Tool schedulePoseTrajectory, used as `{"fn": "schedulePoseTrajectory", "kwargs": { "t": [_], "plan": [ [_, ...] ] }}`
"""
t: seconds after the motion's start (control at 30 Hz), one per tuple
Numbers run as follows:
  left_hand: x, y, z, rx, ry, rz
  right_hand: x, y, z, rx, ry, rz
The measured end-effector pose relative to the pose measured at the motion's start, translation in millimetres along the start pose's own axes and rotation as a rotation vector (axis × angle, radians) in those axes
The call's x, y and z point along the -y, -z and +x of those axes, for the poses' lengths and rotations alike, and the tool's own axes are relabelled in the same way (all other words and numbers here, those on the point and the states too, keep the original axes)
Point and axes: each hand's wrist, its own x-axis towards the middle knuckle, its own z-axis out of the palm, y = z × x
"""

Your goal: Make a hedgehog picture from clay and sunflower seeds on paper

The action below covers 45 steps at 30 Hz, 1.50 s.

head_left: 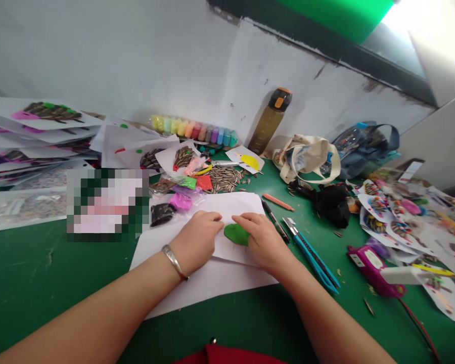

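A flat green clay patch point(235, 234) lies on white paper point(227, 202) in the middle of the table. My right hand point(265, 242) rests on its right side, fingers stretched toward the left and covering part of it. Just left of the patch is my left hand point(197, 238), a silver bracelet on its wrist. Its fingers are bent toward the paper, and whether they hold anything is hidden. More white paper point(174, 296) lies underneath, below both hands.
Behind the paper are clay packets point(181, 201), sunflower seeds point(225, 178) and a bottle point(267, 121). A pencil point(278, 202), black pen point(275, 220), blue cutter point(299, 240) and magenta glue gun point(375, 270) lie right. Stacked pictures point(41, 131) stand left.
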Motion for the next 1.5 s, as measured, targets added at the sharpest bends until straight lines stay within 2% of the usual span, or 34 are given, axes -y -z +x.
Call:
{"fn": "schedulePoseTrajectory", "kwargs": {
  "t": [0.2,0.33,0.5,0.8,1.0,1.1,1.27,1.5],
  "plan": [
    [1.8,0.4,-0.1,-0.004,0.035,0.012,20.9,0.9,-2.7,-0.064,0.103,-0.042],
    [0.5,2.3,0.4,-0.002,0.038,0.026,24.2,1.3,-4.0,-0.104,0.166,-0.117],
    [-1.6,4.6,0.7,0.018,0.030,0.040,20.2,0.2,-6.8,-0.047,0.228,-0.241],
    [-3.2,5.9,-0.2,0.042,0.042,0.034,6.0,14.7,-19.4,-0.063,0.207,-0.214],
    [-4.7,6.0,-0.9,0.025,0.024,0.020,5.5,13.4,-27.9,0.129,0.286,-0.296],
    [-5.3,4.4,-0.8,0.035,-0.006,0.026,-1.7,9.6,-33.3,0.177,0.287,-0.319],
    [-7.9,1.9,-2.6,0.034,-0.024,0.044,-9.4,6.2,-40.7,0.139,0.254,-0.338],
    [-11.3,2.5,-4.8,0.045,-0.025,0.064,-7.7,2.4,-35.5,0.122,0.251,-0.339]
  ]
}}
